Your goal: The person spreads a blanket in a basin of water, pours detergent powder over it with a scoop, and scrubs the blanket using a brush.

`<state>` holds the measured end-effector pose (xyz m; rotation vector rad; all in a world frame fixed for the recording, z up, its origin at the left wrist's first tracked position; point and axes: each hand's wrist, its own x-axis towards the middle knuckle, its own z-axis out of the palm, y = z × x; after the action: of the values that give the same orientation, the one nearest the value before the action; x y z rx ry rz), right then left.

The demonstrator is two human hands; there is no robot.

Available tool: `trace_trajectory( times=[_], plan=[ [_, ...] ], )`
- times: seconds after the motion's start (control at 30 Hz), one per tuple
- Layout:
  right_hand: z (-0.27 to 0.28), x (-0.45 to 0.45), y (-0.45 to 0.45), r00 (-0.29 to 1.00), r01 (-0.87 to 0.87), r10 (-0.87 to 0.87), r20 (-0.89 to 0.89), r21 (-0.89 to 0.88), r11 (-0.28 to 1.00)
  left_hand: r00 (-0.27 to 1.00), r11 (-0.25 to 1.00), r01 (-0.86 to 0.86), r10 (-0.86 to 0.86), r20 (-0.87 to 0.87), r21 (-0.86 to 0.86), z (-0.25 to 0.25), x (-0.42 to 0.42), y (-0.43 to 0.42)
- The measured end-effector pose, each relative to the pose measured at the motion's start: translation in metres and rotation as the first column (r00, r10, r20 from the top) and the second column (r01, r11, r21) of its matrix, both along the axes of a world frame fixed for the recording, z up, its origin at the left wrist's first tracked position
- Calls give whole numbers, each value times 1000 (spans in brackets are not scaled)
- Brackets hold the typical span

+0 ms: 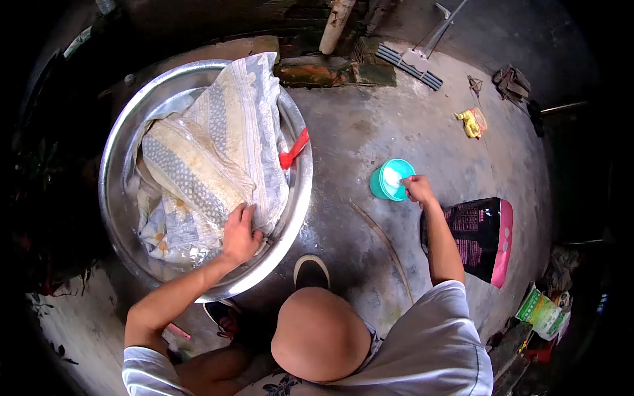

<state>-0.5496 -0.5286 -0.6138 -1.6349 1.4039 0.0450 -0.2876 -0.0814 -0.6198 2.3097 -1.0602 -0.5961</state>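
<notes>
A large metal basin (109,191) stands on the floor at the left, with a wet, patterned cloth (198,158) in beige and grey stripes heaped inside it and rising over the far rim. My left hand (242,234) rests on the near part of the cloth, thumb and fingers apart. To the right, a small turquoise tub (382,185) holds something white. At its rim is my right hand (419,189), fingers closed together; what they hold is hidden or too small to tell. Something red (294,148) lies against the basin's right rim.
A black and pink printed bag (472,231) lies beside my right forearm. Farther back are a floor mop or squeegee (416,61) and a yellow packet (471,123). A thin curved strip (383,241) lies on the concrete floor. At the right edge is a green and white bag (545,311).
</notes>
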Motion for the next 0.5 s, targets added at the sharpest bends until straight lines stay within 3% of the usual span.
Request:
trace_trajectory(
  times=[0.2,0.3,0.5],
  plan=[
    [99,5,61,969,49,-71,238,97,994,1000,1000,5,-5,4,-7,-6,2,5],
    [150,27,99,931,-59,-12,364,185,981,1000,1000,8,-8,-3,0,-1,0,9],
    [167,123,190,814,-354,122,569,318,879,999,999,-45,46,26,-18,-7,-11,20]
  ],
)
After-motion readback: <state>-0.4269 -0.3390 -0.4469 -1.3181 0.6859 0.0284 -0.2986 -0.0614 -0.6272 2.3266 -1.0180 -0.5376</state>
